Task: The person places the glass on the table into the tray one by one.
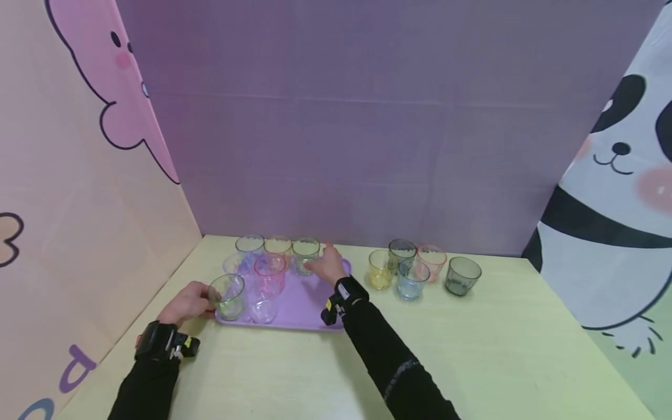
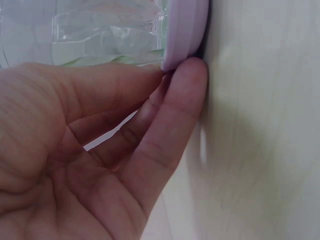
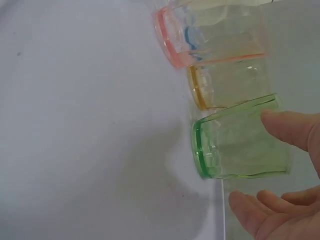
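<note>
My left hand (image 1: 188,302) pinches the left edge of a purple tray (image 1: 307,306). In the left wrist view the tray's rim (image 2: 187,30) sits between thumb and fingertips. Just inside that edge stands a light green glass (image 1: 228,298). My right hand (image 1: 329,266) is at the tray's back right, beside a green glass (image 3: 240,140). Its thumb (image 3: 287,127) overlaps the glass near the rim; whether it touches cannot be told. The other fingers (image 3: 250,210) are apart from the glass. A pink glass (image 1: 270,274) and a clear glass (image 1: 263,308) stand on the tray.
Along the tray's back stand a yellowish glass (image 1: 279,248) and a bluish-purple glass (image 1: 249,248). Right of the tray stand yellow (image 1: 380,271), blue (image 1: 412,281), red (image 1: 433,262) and dark grey (image 1: 462,277) glasses. A purple backdrop (image 1: 325,146) rises behind the table.
</note>
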A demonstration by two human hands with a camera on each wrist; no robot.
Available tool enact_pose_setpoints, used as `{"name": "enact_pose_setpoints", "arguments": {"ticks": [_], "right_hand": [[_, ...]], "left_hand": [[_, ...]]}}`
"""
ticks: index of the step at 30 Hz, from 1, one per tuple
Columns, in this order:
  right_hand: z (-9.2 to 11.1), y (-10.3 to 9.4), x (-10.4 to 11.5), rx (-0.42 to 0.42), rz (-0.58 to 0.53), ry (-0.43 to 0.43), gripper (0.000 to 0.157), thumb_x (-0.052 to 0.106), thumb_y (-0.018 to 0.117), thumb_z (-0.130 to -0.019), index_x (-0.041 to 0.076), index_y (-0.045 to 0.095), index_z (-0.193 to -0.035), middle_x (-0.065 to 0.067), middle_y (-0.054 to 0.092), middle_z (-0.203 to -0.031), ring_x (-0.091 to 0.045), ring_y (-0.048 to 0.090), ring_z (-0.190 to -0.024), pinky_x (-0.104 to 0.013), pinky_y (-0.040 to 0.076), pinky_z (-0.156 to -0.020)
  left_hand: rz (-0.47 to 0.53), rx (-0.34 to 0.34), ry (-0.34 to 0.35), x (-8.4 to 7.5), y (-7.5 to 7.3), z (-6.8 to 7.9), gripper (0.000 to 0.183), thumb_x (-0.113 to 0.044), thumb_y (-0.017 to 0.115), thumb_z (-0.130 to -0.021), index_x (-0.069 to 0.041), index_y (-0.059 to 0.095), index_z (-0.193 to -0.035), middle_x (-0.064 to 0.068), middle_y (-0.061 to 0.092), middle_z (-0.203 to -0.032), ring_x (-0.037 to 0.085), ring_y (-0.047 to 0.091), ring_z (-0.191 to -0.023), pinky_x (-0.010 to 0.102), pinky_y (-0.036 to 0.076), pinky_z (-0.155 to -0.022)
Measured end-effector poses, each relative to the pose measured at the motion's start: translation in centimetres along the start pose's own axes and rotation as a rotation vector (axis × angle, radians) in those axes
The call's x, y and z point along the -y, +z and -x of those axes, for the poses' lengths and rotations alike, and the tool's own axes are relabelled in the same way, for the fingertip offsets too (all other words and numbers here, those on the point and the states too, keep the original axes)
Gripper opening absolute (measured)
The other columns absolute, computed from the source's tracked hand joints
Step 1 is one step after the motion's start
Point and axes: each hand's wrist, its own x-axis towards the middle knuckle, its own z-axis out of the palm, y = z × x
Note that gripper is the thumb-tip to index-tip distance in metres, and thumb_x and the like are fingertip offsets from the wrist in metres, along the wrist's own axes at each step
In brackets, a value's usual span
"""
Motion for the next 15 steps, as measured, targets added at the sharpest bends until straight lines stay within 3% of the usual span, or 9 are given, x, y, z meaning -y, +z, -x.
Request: {"name": "enact_pose_setpoints", "arguments": {"ticks": [6,15], "right_hand": [[1.0,-1.1,-0.2,-0.009,-0.004,0.005,0.084,0.030,0.076,-0.070,0.005,0.033,-0.137,-0.016,0.050,-0.128,-0.030,0.052,-0.111,-0.041,0.042,-0.093],[2.8,-2.1,-0.7,-0.008,-0.216,-0.023,0.081,0.023,0.073,-0.074,0.002,0.029,-0.140,-0.018,0.045,-0.132,-0.030,0.047,-0.118,-0.038,0.041,-0.095]], "left_hand": [[-0.012,-0.003,0.004,0.1,0.0,-0.1,0.018,0.009,0.054,-0.076,0.013,0.060,-0.093,0.013,0.062,-0.084,0.021,0.061,-0.070,0.034,0.054,-0.063],[-0.031,-0.015,-0.001,0.0,0.1,0.1,0.020,0.010,0.052,-0.075,0.014,0.060,-0.093,0.017,0.060,-0.088,0.021,0.061,-0.071,0.033,0.054,-0.063]]}}
